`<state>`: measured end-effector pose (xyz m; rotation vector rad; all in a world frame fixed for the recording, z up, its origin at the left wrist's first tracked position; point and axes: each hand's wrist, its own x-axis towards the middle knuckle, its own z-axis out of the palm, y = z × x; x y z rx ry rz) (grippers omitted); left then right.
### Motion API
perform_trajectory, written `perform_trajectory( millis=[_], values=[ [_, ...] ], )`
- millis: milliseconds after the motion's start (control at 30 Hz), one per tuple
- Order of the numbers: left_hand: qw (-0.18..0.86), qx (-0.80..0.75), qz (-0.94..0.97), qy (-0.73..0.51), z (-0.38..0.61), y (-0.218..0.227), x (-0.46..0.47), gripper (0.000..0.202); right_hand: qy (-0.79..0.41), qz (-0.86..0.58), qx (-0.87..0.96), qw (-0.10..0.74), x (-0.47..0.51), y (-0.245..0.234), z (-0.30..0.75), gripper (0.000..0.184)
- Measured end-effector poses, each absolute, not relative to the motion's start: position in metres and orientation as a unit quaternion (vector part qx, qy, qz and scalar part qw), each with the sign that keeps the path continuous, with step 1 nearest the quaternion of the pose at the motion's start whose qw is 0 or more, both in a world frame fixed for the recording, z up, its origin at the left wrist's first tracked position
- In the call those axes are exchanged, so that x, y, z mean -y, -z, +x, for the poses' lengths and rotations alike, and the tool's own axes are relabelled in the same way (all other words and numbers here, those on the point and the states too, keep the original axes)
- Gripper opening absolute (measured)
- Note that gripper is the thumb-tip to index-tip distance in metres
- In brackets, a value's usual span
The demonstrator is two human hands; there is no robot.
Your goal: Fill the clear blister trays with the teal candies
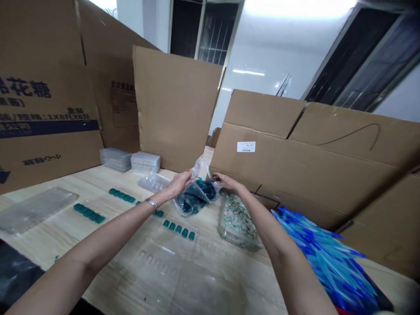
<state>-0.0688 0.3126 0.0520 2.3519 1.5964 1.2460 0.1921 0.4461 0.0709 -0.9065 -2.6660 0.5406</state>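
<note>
A clear plastic bag [196, 197] with dark teal pieces inside rests at the far middle of the table. My left hand [181, 181] is closed on the bag's left upper edge. At its right side, my right hand [226, 181] has its fingers bent round the bag's edge. A clear tub [241, 243] of small green and pale pieces stands just below my right forearm. Nearer me, short rows of green pieces [179, 229] sit in clear plastic trays [157, 258]. Another row of green pieces [89, 213] lies to the left.
Blue plastic pieces [323, 258] are heaped at the right. A flat clear tray [37, 210] lies at the left. Stacked clear trays [115, 159] and a white tray stack [145, 162] stand at the back. Cardboard boxes [177, 105] wall off the table's far side.
</note>
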Motion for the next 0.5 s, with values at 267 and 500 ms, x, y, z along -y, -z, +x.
perform_trajectory(
  millis=[267, 500],
  values=[
    [0.039, -0.524, 0.734, -0.431, -0.078, -0.041, -0.307, 0.019, -0.124, -0.342, 0.922, 0.133, -0.445, -0.059, 0.18, 0.021],
    [0.049, -0.521, 0.735, -0.43, -0.079, -0.059, -0.318, 0.013, -0.085, -0.367, 0.912, 0.162, -0.429, -0.059, 0.172, 0.028]
  ],
)
